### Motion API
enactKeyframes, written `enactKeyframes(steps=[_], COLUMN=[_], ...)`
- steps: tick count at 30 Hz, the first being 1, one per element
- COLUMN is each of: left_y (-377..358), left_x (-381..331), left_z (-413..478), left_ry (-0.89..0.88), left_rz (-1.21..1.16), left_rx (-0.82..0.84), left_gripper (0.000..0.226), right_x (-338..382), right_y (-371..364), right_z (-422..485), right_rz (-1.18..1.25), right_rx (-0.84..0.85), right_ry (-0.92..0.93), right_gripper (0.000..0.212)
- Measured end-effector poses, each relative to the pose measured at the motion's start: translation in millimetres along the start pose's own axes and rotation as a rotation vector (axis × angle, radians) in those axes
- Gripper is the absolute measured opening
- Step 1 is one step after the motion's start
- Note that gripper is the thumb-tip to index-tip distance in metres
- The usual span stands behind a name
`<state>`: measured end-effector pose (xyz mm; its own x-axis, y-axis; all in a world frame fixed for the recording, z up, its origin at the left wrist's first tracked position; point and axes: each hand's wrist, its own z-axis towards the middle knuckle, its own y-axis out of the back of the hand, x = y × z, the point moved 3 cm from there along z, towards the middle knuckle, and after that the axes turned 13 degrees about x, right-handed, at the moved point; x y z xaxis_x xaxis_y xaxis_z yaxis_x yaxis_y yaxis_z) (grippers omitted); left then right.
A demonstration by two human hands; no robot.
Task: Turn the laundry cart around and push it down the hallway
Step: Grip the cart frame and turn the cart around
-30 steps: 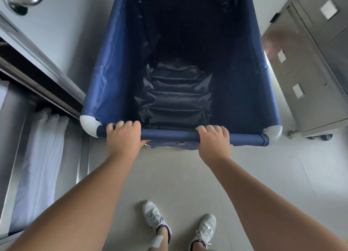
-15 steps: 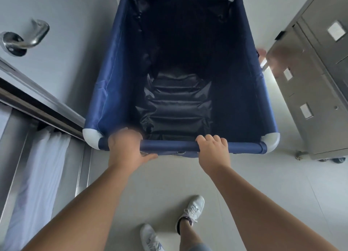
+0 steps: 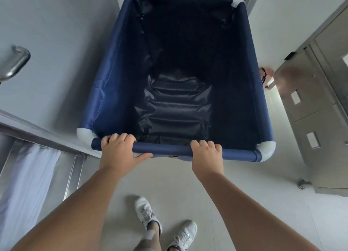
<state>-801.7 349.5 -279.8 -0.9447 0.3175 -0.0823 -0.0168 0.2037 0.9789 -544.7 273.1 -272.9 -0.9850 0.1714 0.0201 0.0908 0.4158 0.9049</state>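
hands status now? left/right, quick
Left hand: closed on the cart handle bar.
Right hand: closed on the same bar.

Both forearms are bare, with no sleeve, watch or ring showing on the left hand (image 3: 118, 153) or the right hand (image 3: 206, 159). At six o'clock, two white lace-up sneakers (image 3: 146, 214) show, with dark ankle socks above them.

The cart (image 3: 111, 68) fills most of the way ahead. A door (image 3: 56, 43) with a metal handle (image 3: 16, 62) stands close on its left side. A grey cabinet (image 3: 310, 119) stands near its right side, with a thin strip of bare floor (image 3: 271, 104) between them. Behind the cart, the floor is open around the shoes (image 3: 146, 214).
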Motion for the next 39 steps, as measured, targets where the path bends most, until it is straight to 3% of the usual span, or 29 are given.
enactKeyframes(steps=[13, 39], left_y=[34.5, 98.2], left_x=[-0.4, 4.0], left_z=[145.1, 459.8], left_ry=[-0.027, -0.011], left_rz=[0.000, 0.024], left_rx=[0.012, 0.017], left_gripper=[0.064, 0.058], right_x=[-24.3, -66.7], right_y=[70.0, 201.9], right_z=[142.7, 424.2], right_rz=[0.025, 0.041], right_rx=[0.061, 0.049], right_ry=[0.010, 0.045], right_gripper=[0.018, 0.023])
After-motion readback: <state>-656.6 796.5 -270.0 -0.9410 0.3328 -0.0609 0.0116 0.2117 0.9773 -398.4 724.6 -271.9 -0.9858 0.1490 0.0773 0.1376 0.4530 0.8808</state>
